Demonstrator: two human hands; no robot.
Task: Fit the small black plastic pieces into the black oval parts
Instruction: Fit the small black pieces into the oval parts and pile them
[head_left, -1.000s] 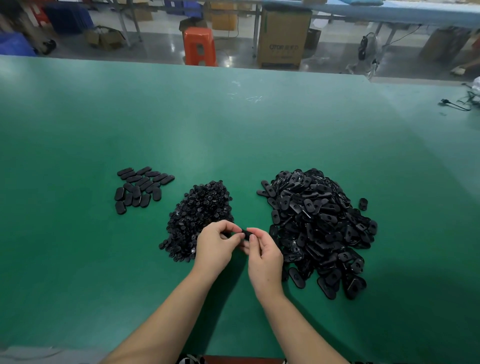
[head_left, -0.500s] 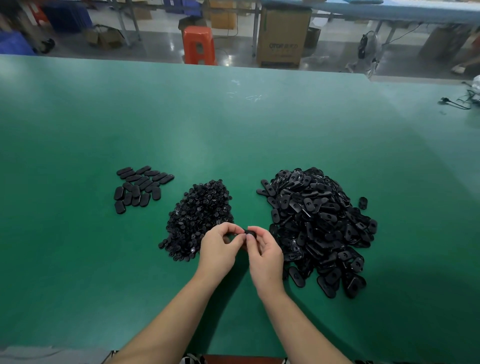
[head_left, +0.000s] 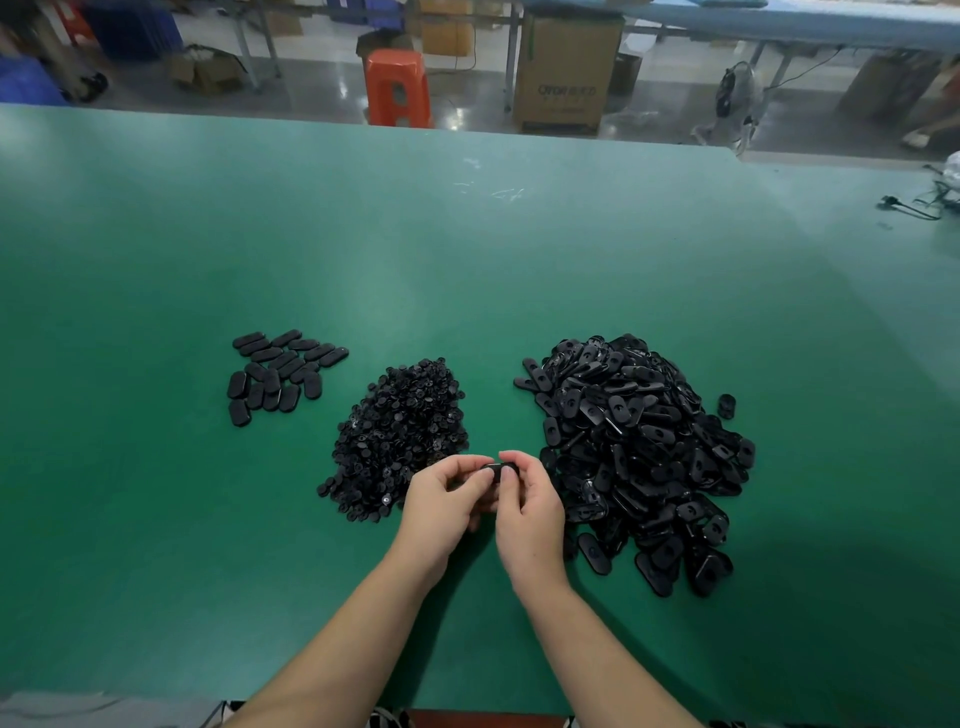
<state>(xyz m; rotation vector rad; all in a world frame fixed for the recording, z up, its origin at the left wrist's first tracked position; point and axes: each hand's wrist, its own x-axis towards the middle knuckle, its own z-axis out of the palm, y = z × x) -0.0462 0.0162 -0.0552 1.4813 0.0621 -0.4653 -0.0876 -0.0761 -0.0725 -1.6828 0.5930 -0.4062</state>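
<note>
Between my two hands sits one black oval part (head_left: 497, 470), held just above the green table (head_left: 467, 270). My left hand (head_left: 447, 501) pinches its left end with thumb and fingers. My right hand (head_left: 530, 512) pinches its right end. Whether a small piece sits in it is hidden by my fingers. A heap of small black plastic pieces (head_left: 397, 434) lies just left of my hands. A large heap of black oval parts (head_left: 639, 447) lies to the right. A small group of oval parts (head_left: 278, 374) lies flat at the left.
One stray oval part (head_left: 726, 405) lies beside the big heap on its right. A black cable (head_left: 911, 208) lies at the table's far right. Beyond the far edge stand an orange stool (head_left: 397, 88) and a cardboard box (head_left: 566, 78).
Both hands have stayed together between the heaps, with the fingers shifting slightly on the oval part. The heaps have not moved.
</note>
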